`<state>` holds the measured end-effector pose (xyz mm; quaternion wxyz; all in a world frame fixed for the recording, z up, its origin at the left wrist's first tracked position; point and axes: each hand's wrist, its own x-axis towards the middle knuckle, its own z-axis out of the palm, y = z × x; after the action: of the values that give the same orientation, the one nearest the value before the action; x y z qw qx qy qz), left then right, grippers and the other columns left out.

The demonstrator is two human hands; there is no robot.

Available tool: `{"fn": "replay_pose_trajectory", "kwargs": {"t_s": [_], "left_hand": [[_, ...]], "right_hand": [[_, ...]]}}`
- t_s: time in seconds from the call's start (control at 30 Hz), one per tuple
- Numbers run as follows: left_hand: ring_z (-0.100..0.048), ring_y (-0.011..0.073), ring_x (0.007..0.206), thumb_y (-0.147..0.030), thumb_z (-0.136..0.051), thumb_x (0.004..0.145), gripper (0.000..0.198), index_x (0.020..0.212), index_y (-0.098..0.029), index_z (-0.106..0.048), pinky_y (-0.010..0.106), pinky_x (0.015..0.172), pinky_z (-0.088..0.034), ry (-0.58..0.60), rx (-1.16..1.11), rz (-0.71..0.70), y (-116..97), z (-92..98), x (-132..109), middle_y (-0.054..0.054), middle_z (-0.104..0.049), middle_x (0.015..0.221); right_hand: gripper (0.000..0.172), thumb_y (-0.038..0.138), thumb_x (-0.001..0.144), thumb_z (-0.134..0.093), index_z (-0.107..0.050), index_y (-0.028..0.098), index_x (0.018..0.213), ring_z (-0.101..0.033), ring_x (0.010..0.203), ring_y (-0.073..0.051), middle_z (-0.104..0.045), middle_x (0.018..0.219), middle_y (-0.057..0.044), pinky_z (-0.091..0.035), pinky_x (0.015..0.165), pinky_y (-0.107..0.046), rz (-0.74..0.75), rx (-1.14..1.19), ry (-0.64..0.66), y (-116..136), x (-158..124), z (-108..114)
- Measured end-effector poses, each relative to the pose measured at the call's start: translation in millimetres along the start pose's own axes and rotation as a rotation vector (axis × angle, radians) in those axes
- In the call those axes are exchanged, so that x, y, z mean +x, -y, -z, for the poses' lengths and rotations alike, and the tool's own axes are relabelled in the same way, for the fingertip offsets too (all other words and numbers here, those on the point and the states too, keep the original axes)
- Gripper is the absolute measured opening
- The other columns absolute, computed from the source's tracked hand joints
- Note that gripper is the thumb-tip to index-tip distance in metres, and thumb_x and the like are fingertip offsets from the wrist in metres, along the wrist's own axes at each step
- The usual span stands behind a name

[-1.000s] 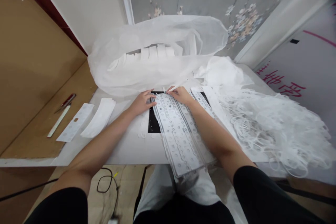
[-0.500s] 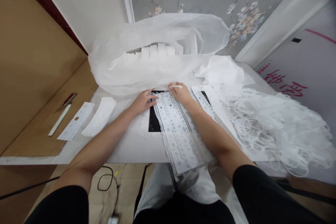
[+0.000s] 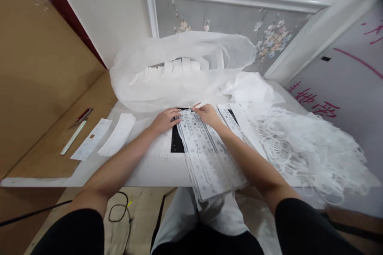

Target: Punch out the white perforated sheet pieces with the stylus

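A stack of pale printed sheets [image 3: 203, 155], patterned with rings, small squares and wavy lines, lies in front of me and overhangs the table's front edge. Beneath its upper left part a black mat [image 3: 177, 141] shows. My left hand [image 3: 165, 120] touches the stack's upper left corner, finger and thumb apart. At the far edge, my right hand [image 3: 207, 114] is closed around a slim white tool [image 3: 199, 105], whose tip I cannot make out. Small clear cut-out pieces [image 3: 164, 155] lie on the table left of the mat.
A large translucent bag [image 3: 179, 87] with white curved strips lies behind. Tangled white offcuts [image 3: 305, 143] heap up at right. White strips [image 3: 118, 133], a printed piece with a hole [image 3: 91, 139], a pale flat stick [image 3: 73, 137] and a red cutter [image 3: 84, 115] lie left.
The view has tilted and shifted slightly. My left fingers have drawn closer together at the sheet corner. The white tool in my right hand has changed its slant.
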<state>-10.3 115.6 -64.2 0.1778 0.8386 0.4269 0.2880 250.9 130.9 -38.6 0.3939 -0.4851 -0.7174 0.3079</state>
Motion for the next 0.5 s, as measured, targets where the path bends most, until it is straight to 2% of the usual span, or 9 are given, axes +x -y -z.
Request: {"fn": "replay_pose_trajectory", "kwargs": {"t_s": [0.13,0.27,0.33,0.4,0.43,0.5], "left_hand": [[-0.068,0.0262,0.116,-0.053,-0.055,0.099,0.036,0.099,-0.025,-0.078,0.045,0.11,-0.05,-0.076,-0.004,-0.018,-15.1,4.8,-2.0,0.009,-0.076,0.113],[-0.065,0.0262,0.123,-0.048,-0.046,0.103,0.038,0.115,-0.028,-0.076,0.045,0.113,-0.047,-0.121,0.011,-0.077,-33.0,11.1,0.0,0.009,-0.074,0.121],[-0.069,0.0292,0.116,-0.049,-0.05,0.101,0.037,0.107,-0.028,-0.079,0.046,0.108,-0.049,-0.093,0.067,-0.039,-41.8,12.5,2.6,0.01,-0.077,0.105],[-0.072,0.0322,0.105,-0.052,-0.055,0.098,0.036,0.098,-0.026,-0.081,0.047,0.102,-0.051,-0.094,0.127,0.058,-51.6,13.7,6.9,0.011,-0.077,0.087],[-0.072,0.0332,0.106,-0.051,-0.056,0.098,0.035,0.102,-0.027,-0.081,0.048,0.101,-0.051,-0.111,0.138,0.097,-57.6,14.9,9.9,0.012,-0.077,0.088],[-0.066,0.0349,0.12,-0.05,-0.058,0.097,0.036,0.119,-0.029,-0.077,0.051,0.106,-0.047,-0.134,0.111,0.101,-73.0,19.7,17.3,0.013,-0.076,0.113]], "right_hand": [[0.042,0.051,0.094,-0.056,-0.075,0.014,0.093,-0.069,0.075,-0.021,-0.076,0.08,-0.006,-0.049,0.07,-0.029,-0.047,0.061,-0.1,-12.3,-10.3,-2.2],[0.041,0.051,0.092,-0.058,-0.077,0.015,0.087,-0.069,0.072,-0.021,-0.077,0.077,-0.006,-0.048,0.068,-0.029,-0.062,0.062,-0.06,-16.1,-10.9,-5.7],[0.038,0.05,0.091,-0.061,-0.078,0.016,0.082,-0.069,0.072,-0.021,-0.077,0.079,-0.006,-0.048,0.07,-0.03,-0.05,0.047,-0.015,-16.0,-9.7,-6.7],[0.037,0.048,0.091,-0.06,-0.078,0.017,0.081,-0.07,0.077,-0.022,-0.079,0.084,-0.006,-0.049,0.073,-0.03,-0.028,0.074,-0.001,-16.3,-8.5,-6.8],[0.037,0.047,0.092,-0.06,-0.079,0.018,0.081,-0.071,0.078,-0.023,-0.079,0.085,-0.006,-0.049,0.074,-0.031,-0.02,0.086,-0.004,-16.7,-8.1,-6.5],[0.04,0.048,0.093,-0.058,-0.079,0.018,0.078,-0.07,0.075,-0.023,-0.079,0.082,-0.007,-0.049,0.073,-0.032,-0.024,0.101,-0.028,-17.6,-7.7,-5.3]]}}
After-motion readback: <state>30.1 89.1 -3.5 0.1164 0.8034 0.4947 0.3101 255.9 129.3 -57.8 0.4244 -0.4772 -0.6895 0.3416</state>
